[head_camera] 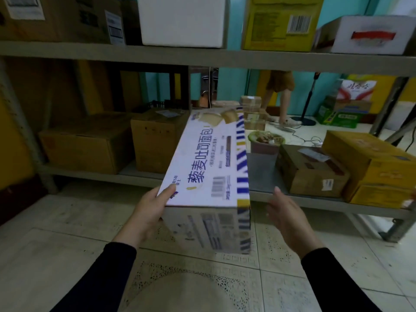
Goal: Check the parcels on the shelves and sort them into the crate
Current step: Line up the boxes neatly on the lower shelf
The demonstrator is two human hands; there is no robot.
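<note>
A long white parcel box point(209, 167) with blue print and a barcode label juts out from the lower shelf point(265, 174) toward me, its near end over the floor. My left hand point(150, 210) grips its near left corner, thumb on top and fingers underneath. To the right of the box my right hand point(286, 215) hovers with straight fingers, a small gap away from the striped side. No crate is in view.
Brown cartons point(90, 143) point(157, 140) sit on the lower shelf at left, a brown carton point(313, 170) and yellow boxes point(378, 167) at right. White and yellow boxes stand on the upper shelf point(202, 56). Behind the shelves a person's legs point(279, 100) cross the tiled floor.
</note>
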